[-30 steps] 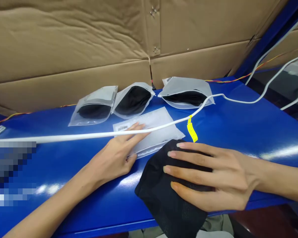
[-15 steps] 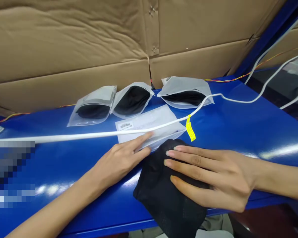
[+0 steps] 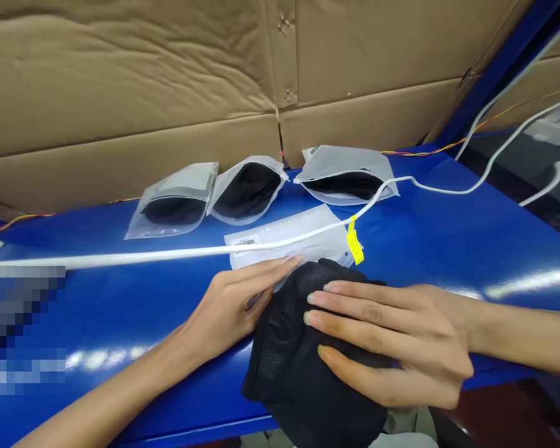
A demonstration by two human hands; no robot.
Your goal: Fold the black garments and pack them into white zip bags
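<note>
My right hand (image 3: 392,336) holds a folded black fabric piece (image 3: 317,373) with mesh patches, its fingers flat on top and the thumb hidden. The fabric hangs over the table's front edge. Its upper end overlaps the near, open side of a translucent white plastic bag (image 3: 280,233) with a barcode label (image 3: 247,242). At that side, my left hand (image 3: 238,298) is closed on the bag's edge, the fingertips partly hidden by the fabric.
Behind lie three similar bags with black contents: a left one (image 3: 177,186), a middle one (image 3: 247,186) and a right one (image 3: 348,171). A white cable (image 3: 168,255) with a yellow tag (image 3: 355,247) crosses above the flat bag. Cardboard (image 3: 121,74) walls the blue table's (image 3: 471,249) back.
My left fingers have drawn together at the bag's mouth, and the bag has shifted slightly right. The black fabric has moved closer over the bag's edge, its mesh now showing.
</note>
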